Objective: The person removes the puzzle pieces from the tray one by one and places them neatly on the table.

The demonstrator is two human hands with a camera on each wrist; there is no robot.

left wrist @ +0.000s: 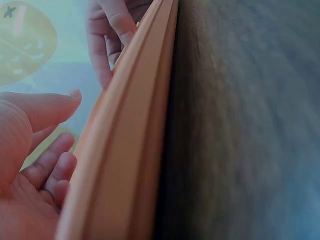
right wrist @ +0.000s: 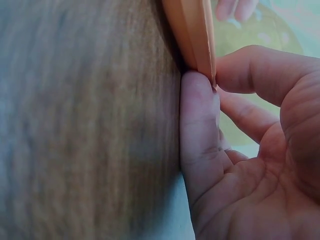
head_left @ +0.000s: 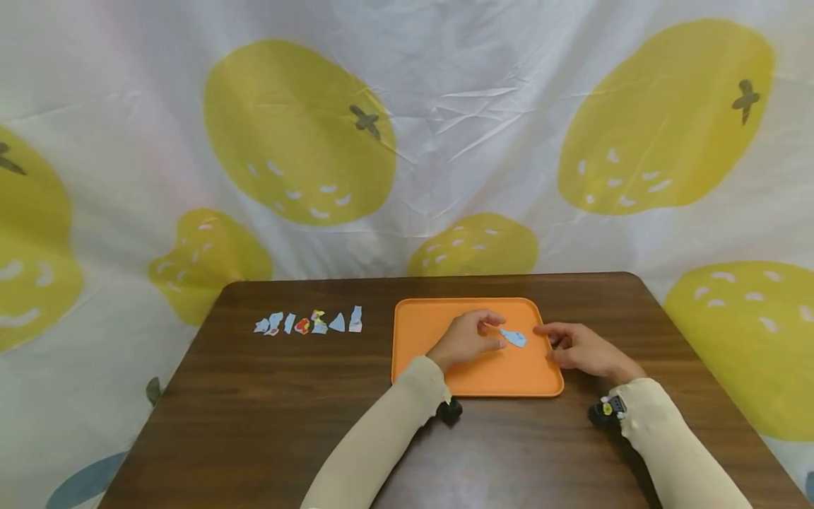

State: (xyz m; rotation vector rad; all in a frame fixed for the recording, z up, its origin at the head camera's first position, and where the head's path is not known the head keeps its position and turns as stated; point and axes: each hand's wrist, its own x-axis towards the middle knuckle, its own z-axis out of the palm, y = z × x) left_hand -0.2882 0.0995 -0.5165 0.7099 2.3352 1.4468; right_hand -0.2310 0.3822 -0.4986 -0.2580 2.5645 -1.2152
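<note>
A pale blue paper scrap (head_left: pixel 514 338) lies flat on the right half of an orange tray (head_left: pixel 467 389). My left hand (head_left: pixel 466 339) hovers over the tray just left of the scrap, thumb and forefinger apart, nothing between them. In the left wrist view its fingers are loosely bent beside the tray's rim (left wrist: pixel 117 165). My right hand (head_left: pixel 588 350) is at the tray's right edge with bent, relaxed fingers. In the right wrist view, its fingers (right wrist: pixel 200 120) rest low against the table beside the rim, and the thumb appears to touch the rim.
Left of the tray, several torn paper scraps (head_left: pixel 320 323), pale blue with some red and yellow, lie in a row on the brown wooden table (head_left: pixel 286 396). A white curtain (head_left: pixel 470 134) printed with yellow fruit hangs behind the table.
</note>
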